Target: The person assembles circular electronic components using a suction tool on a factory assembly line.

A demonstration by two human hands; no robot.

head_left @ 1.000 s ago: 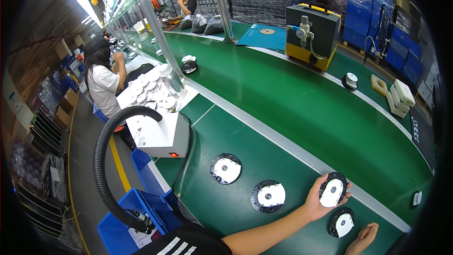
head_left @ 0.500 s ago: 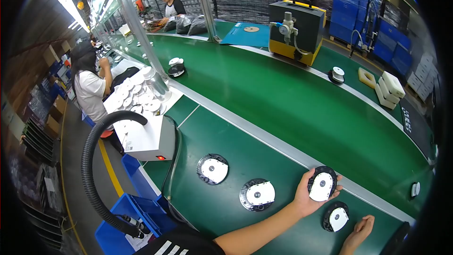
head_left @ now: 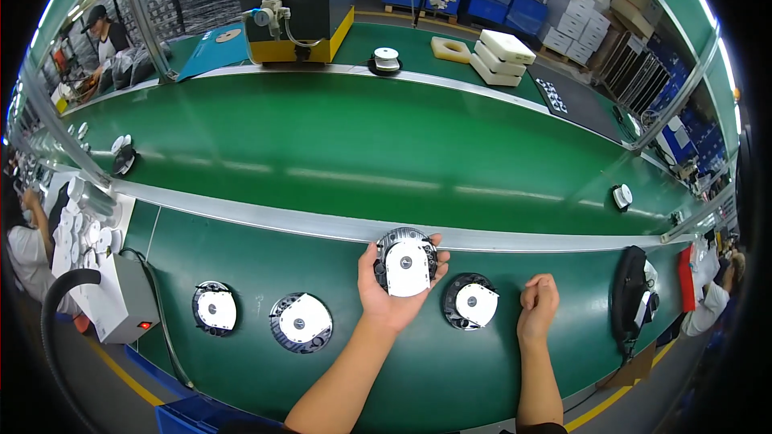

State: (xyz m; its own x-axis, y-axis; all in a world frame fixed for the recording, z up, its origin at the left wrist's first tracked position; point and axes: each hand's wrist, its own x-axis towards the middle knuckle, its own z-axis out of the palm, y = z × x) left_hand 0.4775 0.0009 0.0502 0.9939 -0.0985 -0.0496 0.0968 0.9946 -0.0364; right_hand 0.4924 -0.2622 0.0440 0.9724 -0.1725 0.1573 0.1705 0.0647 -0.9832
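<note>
A: What stood at far left?

B: A white box-shaped unit (head_left: 129,297) with a ribbed black hose (head_left: 46,329) stood at the end of a smooth green surface (head_left: 450,378). Next along lay a round black disc with a white plate (head_left: 215,309), then a larger, clear-rimmed dark disc with a white plate (head_left: 301,323), flat and apart.

A: And at centre?

B: The person's left hand (head_left: 388,301) grasped a raised round black disc with a white cut-off plate (head_left: 406,261), thumb at its left rim, fingers around the right.

A: Which way did it point?

B: White face up, toward the camera. The round body showed no long axis; the plate's ran away from the person, its straight end toward the wrist.

A: The step in hand?

B: Seemingly a hold for a look-over. The next move probably called for a steady rim grip.

A: Farther right?

B: A flat-lying black disc with a white plate (head_left: 470,301) sat between the hands. The right hand (head_left: 539,301) curled loosely beside it, showing nothing held; how tightly it was closed could not be told.
</note>
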